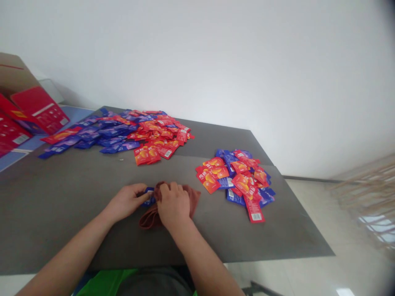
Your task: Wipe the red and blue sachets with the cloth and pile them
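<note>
Left hand (126,201) pinches a blue packet (149,196) in a closed grip, while right hand (173,204), fingers curled shut, presses a reddish-brown cloth (193,196) on the desk (61,197).

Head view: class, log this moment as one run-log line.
left hand: holds blue packet | right hand: on brown cloth | small pile: right | large pile: far left | table: dark

A large heap of red and blue sachets (123,131) is spread on the grey table (77,193) well beyond the fingers, a smaller mixed pile (237,179) is seen near their right, and red cartons (27,115) are stacked far left.
</note>
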Demonstrator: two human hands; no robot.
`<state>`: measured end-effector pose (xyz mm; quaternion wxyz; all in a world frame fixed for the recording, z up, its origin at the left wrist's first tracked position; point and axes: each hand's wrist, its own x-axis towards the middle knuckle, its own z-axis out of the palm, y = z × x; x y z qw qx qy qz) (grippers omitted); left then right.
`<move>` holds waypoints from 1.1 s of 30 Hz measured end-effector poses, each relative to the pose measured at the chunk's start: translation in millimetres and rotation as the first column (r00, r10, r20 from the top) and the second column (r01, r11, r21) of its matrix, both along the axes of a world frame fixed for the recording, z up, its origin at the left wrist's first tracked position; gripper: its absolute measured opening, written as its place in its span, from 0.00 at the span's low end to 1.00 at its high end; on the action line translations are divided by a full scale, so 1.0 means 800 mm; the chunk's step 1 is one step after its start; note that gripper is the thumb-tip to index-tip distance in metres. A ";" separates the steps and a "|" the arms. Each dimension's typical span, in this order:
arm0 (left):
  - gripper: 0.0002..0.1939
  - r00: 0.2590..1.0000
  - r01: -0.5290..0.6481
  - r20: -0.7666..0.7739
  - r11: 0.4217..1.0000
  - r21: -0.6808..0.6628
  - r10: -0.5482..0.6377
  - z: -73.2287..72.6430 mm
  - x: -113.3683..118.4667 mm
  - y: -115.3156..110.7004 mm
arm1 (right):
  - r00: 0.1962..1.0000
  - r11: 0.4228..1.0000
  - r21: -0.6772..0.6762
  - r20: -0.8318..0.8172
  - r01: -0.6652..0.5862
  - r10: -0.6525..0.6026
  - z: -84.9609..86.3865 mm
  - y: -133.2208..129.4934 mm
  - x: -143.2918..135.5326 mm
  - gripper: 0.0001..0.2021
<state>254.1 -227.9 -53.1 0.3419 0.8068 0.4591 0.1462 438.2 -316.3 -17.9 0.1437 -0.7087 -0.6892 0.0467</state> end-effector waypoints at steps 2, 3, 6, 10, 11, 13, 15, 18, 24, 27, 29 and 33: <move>0.21 1.000 -0.007 -0.015 1.000 0.010 0.008 0.001 0.000 -0.002 | 0.992 0.992 -0.050 0.053 0.116 -0.113 -0.007 0.003 0.029 0.07; 0.21 1.000 -0.011 -0.014 1.000 0.005 0.011 0.002 0.000 -0.003 | 0.984 0.985 -0.059 0.082 0.164 -0.159 -0.007 0.003 0.045 0.06; 0.21 1.000 -0.022 -0.004 1.000 -0.018 0.022 0.002 -0.001 -0.004 | 0.971 0.976 -0.020 0.106 0.219 -0.215 0.007 0.000 0.069 0.06; 0.18 0.999 -0.011 0.036 0.999 -0.049 0.013 0.002 -0.001 -0.001 | 0.999 0.995 0.094 0.000 0.043 -0.043 0.028 -0.010 0.022 0.09; 0.17 0.999 0.000 0.047 0.999 -0.054 0.002 0.002 -0.001 0.000 | 1.000 0.994 0.107 -0.017 -0.013 0.015 0.028 -0.010 0.005 0.08; 0.15 0.999 0.011 0.039 0.999 -0.044 -0.009 0.003 0.000 0.001 | 0.996 0.993 0.090 -0.036 -0.072 0.076 0.021 -0.008 -0.018 0.07; 0.17 1.000 -0.002 -0.002 1.000 -0.013 0.002 0.004 0.002 0.000 | 0.998 0.998 0.036 -0.034 -0.044 0.046 0.008 -0.004 -0.020 0.06; 0.21 0.999 -0.028 -0.039 0.999 0.018 0.028 0.005 0.003 -0.003 | 0.998 0.996 -0.047 0.006 0.070 -0.070 -0.009 -0.001 0.011 0.07; 0.22 1.000 -0.023 -0.020 1.000 -0.009 0.023 0.001 -0.001 -0.004 | 0.968 0.974 -0.051 0.137 0.221 -0.212 0.000 -0.004 0.072 0.06; 0.21 1.000 -0.012 0.001 1.000 -0.011 0.012 -0.002 -0.001 -0.002 | 0.968 0.973 0.020 0.104 0.229 -0.230 0.020 -0.008 0.056 0.07; 0.20 1.000 -0.012 0.019 1.000 -0.029 0.012 -0.002 -0.001 -0.002 | 0.988 0.988 0.054 0.040 0.147 -0.149 0.030 -0.007 0.028 0.09; 0.13 0.997 0.017 0.070 0.999 -0.035 -0.015 0.005 0.001 -0.002 | 0.997 0.998 0.049 -0.063 -0.045 0.048 0.024 0.002 -0.029 0.09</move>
